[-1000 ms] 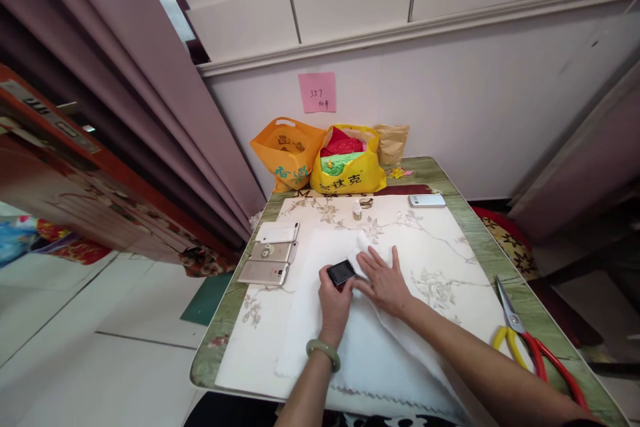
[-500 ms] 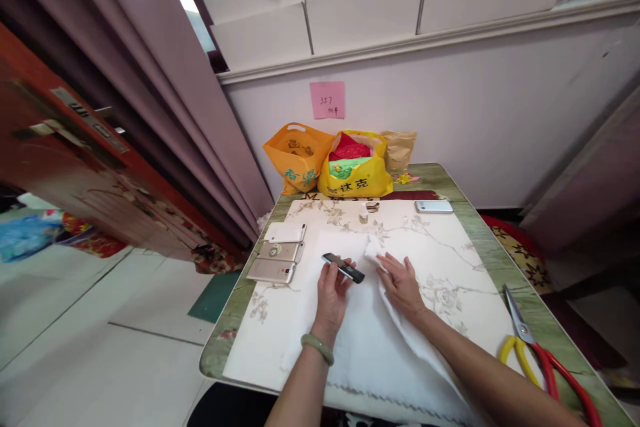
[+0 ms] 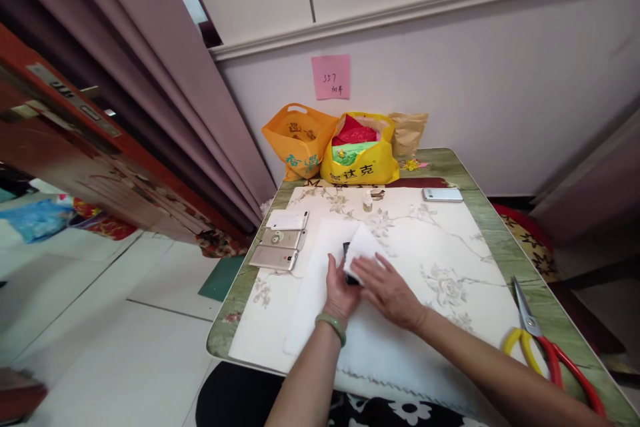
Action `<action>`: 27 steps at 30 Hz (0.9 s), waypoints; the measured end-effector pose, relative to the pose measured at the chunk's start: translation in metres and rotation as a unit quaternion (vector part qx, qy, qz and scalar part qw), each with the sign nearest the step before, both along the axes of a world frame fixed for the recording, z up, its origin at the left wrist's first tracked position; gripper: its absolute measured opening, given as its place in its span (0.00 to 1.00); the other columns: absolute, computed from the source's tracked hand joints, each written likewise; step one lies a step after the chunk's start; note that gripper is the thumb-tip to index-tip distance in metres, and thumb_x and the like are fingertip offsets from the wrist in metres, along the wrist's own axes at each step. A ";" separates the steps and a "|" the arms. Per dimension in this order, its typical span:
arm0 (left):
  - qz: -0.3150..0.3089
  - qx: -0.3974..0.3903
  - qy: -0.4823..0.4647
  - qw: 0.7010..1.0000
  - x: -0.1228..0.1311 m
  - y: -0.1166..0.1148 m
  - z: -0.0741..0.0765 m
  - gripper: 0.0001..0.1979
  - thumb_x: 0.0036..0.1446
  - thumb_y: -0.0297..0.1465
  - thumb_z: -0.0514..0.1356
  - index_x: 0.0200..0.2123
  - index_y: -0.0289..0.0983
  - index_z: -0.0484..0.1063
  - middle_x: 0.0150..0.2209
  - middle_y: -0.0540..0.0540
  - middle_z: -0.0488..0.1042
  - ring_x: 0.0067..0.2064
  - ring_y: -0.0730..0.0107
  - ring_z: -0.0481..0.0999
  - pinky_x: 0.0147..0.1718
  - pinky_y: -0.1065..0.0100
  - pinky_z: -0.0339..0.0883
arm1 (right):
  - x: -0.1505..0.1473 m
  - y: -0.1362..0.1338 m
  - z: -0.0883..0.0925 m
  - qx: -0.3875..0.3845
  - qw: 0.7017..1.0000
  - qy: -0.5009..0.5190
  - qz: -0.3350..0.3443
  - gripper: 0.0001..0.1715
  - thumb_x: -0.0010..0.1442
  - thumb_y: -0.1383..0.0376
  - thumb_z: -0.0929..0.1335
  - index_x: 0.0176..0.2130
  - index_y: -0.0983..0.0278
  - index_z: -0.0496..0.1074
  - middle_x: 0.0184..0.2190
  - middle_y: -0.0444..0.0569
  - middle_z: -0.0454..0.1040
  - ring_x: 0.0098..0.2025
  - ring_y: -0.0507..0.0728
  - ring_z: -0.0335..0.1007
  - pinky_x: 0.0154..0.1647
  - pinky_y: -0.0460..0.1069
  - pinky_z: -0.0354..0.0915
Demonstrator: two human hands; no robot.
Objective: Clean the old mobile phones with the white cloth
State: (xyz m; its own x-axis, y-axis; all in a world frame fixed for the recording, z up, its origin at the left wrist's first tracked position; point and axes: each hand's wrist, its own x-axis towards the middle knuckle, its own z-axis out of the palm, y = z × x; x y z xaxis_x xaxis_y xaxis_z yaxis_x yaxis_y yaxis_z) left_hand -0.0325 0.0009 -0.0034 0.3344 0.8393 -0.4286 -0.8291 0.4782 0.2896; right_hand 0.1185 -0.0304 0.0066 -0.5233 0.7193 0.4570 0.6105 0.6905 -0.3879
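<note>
In the head view, my left hand (image 3: 343, 293) cradles a dark phone (image 3: 346, 251) in its palm, thumb raised along the side. A green bangle (image 3: 332, 325) circles that wrist. My right hand (image 3: 393, 290) presses a folded corner of the white cloth (image 3: 363, 244) onto the phone with fingers laid nearly flat; the cloth hides most of the phone. The rest of the cloth lies spread on the table under both hands. To the left, a white phone (image 3: 287, 219), a gold phone (image 3: 280, 239) and a pinkish phone (image 3: 273, 257) lie in a column.
Scissors (image 3: 533, 330) with yellow and red handles lie at the table's right edge. A silver phone (image 3: 443, 195) is at the back right. A small bottle (image 3: 367, 201) stands behind the cloth. An orange bag (image 3: 299, 143) and a stuffed yellow bag (image 3: 360, 160) stand by the wall.
My right hand has moved left with the cloth's corner and laid it over the phone. My left hand has turned palm upward beneath the phone. The view has tilted slightly downward.
</note>
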 end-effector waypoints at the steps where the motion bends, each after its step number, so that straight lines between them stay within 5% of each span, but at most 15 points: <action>1: -0.009 -0.011 0.010 1.000 -0.001 -0.001 0.000 0.29 0.54 0.51 0.57 0.48 0.32 0.72 0.44 0.37 0.77 0.51 0.51 0.74 0.52 0.53 0.65 | -0.003 -0.005 0.000 -0.016 0.998 -0.041 0.043 0.34 0.67 0.55 0.59 0.67 0.61 0.47 0.64 0.53 0.57 0.66 0.59 0.49 0.67 0.63 0.40; 4: -0.010 -0.032 0.040 0.999 -0.002 0.000 0.001 0.36 0.50 0.57 0.56 0.49 0.31 0.72 0.45 0.36 0.77 0.52 0.48 0.73 0.54 0.49 0.64 | -0.011 -0.007 -0.003 -0.057 0.991 -0.108 0.061 0.46 0.63 0.44 0.59 0.68 0.62 0.39 0.66 0.54 0.50 0.68 0.63 0.44 0.66 0.67 0.29; 11: -0.013 0.029 0.071 0.997 0.004 0.004 0.005 0.37 0.50 0.60 0.52 0.51 0.38 0.71 0.55 0.38 0.70 0.58 0.49 0.68 0.56 0.52 0.62 | -0.020 0.031 0.001 -0.118 0.983 -0.126 -0.067 0.42 0.65 0.45 0.55 0.68 0.60 0.38 0.68 0.52 0.46 0.68 0.64 0.43 0.65 0.68 0.24; 19: 0.028 -0.047 0.070 0.996 0.003 0.003 0.001 0.35 0.49 0.58 0.56 0.46 0.35 0.72 0.48 0.36 0.75 0.53 0.49 0.72 0.54 0.50 0.65 | -0.009 -0.017 0.003 -0.096 0.987 -0.125 0.020 0.48 0.63 0.42 0.56 0.69 0.63 0.35 0.67 0.56 0.47 0.67 0.65 0.44 0.63 0.69 0.15; 27: -0.003 0.052 0.069 0.996 0.009 0.002 0.006 0.32 0.53 0.56 0.54 0.51 0.41 0.70 0.55 0.41 0.70 0.58 0.54 0.68 0.57 0.55 0.63 | -0.030 0.044 0.002 -0.127 0.979 -0.124 -0.099 0.40 0.65 0.44 0.55 0.68 0.58 0.43 0.66 0.51 0.51 0.67 0.64 0.46 0.64 0.69 0.24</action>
State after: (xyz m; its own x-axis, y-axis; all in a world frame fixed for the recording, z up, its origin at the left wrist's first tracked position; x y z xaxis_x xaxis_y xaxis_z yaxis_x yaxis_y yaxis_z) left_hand -0.0240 0.0026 0.0028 0.2838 0.8795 -0.3821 -0.7755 0.4449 0.4479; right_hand 0.0887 0.0138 0.0086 -0.4339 0.8920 0.1269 0.8196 0.4493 -0.3555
